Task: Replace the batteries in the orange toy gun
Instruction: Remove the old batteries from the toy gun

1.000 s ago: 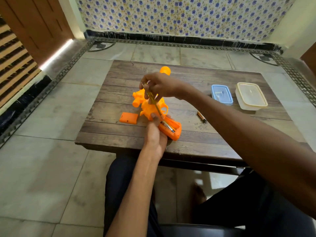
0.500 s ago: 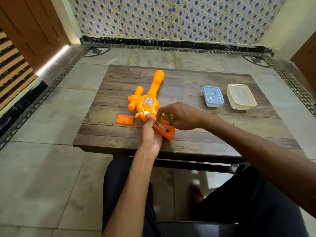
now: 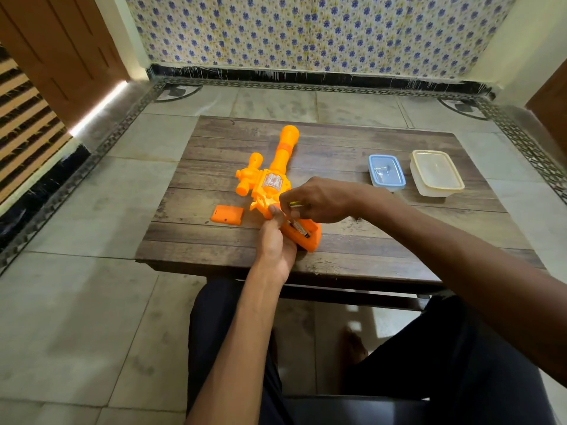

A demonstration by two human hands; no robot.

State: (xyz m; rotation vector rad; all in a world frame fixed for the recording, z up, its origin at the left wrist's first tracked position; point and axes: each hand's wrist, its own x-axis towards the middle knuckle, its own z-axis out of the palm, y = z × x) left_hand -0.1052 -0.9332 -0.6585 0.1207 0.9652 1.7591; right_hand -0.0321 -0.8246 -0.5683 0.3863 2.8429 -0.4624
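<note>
Our left hand [image 3: 274, 240] reaches forward, palm down, fingers pressed flat, forearm running straight back toward us. Our right hand [image 3: 319, 200] comes in from the right, fingers curled in a pinch, just beyond the left fingertips.

single head-worn wide-angle view, looking forward and down, near the wooden table [image 3: 368, 142], facing tiled wall [image 3: 306, 32]

Dim, warm indoor light overall. Bright strip of daylight glows under the door [image 3: 61, 50] at left, w/ glare on the floor [image 3: 76, 302] beside it. Soft shadows under the surface [image 3: 383, 142]. Wide-angle bend at edges; wall [image 3: 306, 32] curves. Focus fairly sharp, slight softness at corners.
</note>
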